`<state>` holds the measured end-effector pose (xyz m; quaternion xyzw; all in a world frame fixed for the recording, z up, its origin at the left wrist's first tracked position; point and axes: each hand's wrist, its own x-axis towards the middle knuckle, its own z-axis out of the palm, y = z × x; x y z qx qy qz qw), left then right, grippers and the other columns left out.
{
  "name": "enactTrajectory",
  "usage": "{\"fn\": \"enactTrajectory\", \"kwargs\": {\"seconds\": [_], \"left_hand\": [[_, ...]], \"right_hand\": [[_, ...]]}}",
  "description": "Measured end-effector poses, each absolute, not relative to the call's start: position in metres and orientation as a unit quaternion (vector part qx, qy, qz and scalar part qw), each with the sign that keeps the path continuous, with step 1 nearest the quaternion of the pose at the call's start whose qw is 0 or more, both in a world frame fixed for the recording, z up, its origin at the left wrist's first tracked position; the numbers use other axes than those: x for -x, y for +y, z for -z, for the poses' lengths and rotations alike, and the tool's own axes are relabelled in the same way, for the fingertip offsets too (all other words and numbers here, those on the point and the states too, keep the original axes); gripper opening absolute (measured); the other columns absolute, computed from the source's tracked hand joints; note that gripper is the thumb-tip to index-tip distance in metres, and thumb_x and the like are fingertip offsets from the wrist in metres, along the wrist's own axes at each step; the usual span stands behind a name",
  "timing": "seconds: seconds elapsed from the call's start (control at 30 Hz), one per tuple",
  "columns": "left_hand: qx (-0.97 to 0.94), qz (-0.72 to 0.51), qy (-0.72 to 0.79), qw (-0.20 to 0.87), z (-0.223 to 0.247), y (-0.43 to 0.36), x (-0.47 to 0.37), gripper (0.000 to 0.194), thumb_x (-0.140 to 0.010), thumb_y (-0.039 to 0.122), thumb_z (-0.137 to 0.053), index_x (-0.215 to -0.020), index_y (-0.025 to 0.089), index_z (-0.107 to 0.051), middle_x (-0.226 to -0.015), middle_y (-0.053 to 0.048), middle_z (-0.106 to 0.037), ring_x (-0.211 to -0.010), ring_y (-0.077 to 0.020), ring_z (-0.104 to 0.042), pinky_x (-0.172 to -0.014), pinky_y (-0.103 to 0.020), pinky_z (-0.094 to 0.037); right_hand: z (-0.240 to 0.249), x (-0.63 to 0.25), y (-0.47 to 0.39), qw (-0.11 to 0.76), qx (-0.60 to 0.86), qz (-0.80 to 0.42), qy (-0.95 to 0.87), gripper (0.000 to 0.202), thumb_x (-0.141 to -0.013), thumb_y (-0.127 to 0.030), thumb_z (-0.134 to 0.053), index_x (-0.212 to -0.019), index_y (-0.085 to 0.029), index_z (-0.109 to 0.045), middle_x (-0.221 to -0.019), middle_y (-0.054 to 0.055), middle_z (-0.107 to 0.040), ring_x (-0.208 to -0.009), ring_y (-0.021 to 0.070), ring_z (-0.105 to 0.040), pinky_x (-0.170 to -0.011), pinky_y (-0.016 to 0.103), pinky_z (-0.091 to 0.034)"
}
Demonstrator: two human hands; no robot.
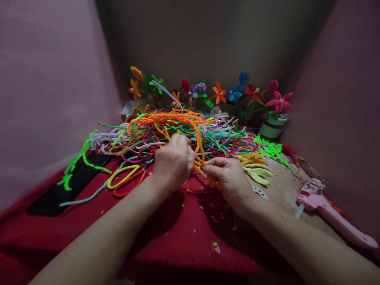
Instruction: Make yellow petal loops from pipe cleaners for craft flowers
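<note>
Between thumb and fingers, my right hand (233, 178) pinches an orange-yellow pipe cleaner (200, 150), which bends upward and hangs in loops near the fingertips. My left hand (174, 158) is just to the left, its fingers curled closed beside the same strands. What its fingers grip is hidden behind the knuckles. Behind both hands lies a big tangled heap of pipe cleaners (178, 130) in many colours, with a bundle of orange ones on top. Scissors with yellow and red handles (123, 177) rest left of my left hand.
A pink glue gun (329, 211) lies on a board at the right. Yellow petal-shaped pieces (257, 173) are beside my right hand. A black flat object (69, 186) lies at left. Pipe-cleaner flowers (279, 102) stand along the back, some in a pale container (272, 126). Scraps dot the red cloth (178, 245).
</note>
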<state>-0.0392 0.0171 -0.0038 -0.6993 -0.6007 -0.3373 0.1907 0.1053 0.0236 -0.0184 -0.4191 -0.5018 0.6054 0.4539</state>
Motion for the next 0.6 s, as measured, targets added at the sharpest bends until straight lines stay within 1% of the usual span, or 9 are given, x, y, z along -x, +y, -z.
{"fn": "enactTrajectory", "kwargs": {"seconds": [0.03, 0.1, 0.2, 0.37, 0.5, 0.6], "left_hand": [[0.677, 0.376, -0.604, 0.188, 0.001, 0.019, 0.045, 0.012, -0.079, 0.018, -0.044, -0.080, 0.014, -0.056, -0.078, -0.007, -0.060, -0.067, -0.0162, -0.056, -0.058, -0.026, -0.041], [0.654, 0.442, -0.596, 0.145, -0.005, 0.020, 0.053, 0.009, -0.079, 0.017, -0.047, -0.079, 0.015, -0.057, -0.075, -0.004, -0.060, -0.066, -0.0132, -0.055, -0.061, -0.024, -0.041], [0.676, 0.486, -0.547, 0.089, -0.009, 0.015, 0.053, 0.011, -0.081, 0.019, -0.048, -0.079, 0.016, -0.058, -0.072, -0.001, -0.060, -0.063, -0.0102, -0.054, -0.062, -0.021, -0.042], [0.764, 0.453, -0.457, 0.053, -0.002, 0.012, 0.042, 0.012, -0.082, 0.018, -0.051, -0.078, 0.014, -0.062, -0.071, -0.002, -0.062, -0.065, -0.0097, -0.057, -0.064, -0.020, -0.043], [0.789, 0.404, -0.463, -0.021, 0.007, 0.018, 0.040, 0.013, -0.080, 0.016, -0.053, -0.084, 0.014, -0.065, -0.079, -0.004, -0.066, -0.071, -0.0114, -0.060, -0.067, -0.021, -0.045], [0.772, 0.394, -0.494, -0.070, 0.006, 0.019, 0.039, 0.015, -0.078, 0.018, -0.053, -0.082, 0.015, -0.067, -0.080, -0.004, -0.067, -0.073, -0.0131, -0.060, -0.068, -0.023, -0.044]], "right_hand": [[0.018, -0.106, 0.024, 0.451, 0.422, -0.614, -0.491, 0.007, -0.058, -0.019, -0.064, -0.056, -0.013, -0.061, -0.043, -0.003, -0.052, -0.039, 0.0053, -0.040, -0.040, 0.019, -0.027], [0.020, -0.107, 0.026, 0.454, 0.421, -0.629, -0.470, 0.009, -0.058, -0.020, -0.066, -0.059, -0.013, -0.061, -0.044, -0.002, -0.054, -0.039, 0.0059, -0.041, -0.040, 0.019, -0.028], [0.024, -0.108, 0.030, 0.461, 0.413, -0.645, -0.448, 0.013, -0.058, -0.023, -0.068, -0.064, -0.013, -0.063, -0.047, -0.001, -0.057, -0.038, 0.0066, -0.043, -0.040, 0.020, -0.029], [0.030, -0.108, 0.033, 0.453, 0.412, -0.666, -0.427, 0.016, -0.057, -0.023, -0.072, -0.064, -0.013, -0.062, -0.050, 0.000, -0.059, -0.041, 0.0074, -0.046, -0.043, 0.021, -0.032], [0.031, -0.109, 0.033, 0.446, 0.410, -0.667, -0.433, 0.012, -0.059, -0.022, -0.070, -0.066, -0.014, -0.064, -0.052, -0.001, -0.058, -0.044, 0.0071, -0.045, -0.044, 0.021, -0.031], [0.030, -0.109, 0.031, 0.442, 0.408, -0.660, -0.451, 0.010, -0.060, -0.021, -0.069, -0.066, -0.014, -0.065, -0.052, -0.002, -0.057, -0.044, 0.0068, -0.044, -0.045, 0.022, -0.031]]}}
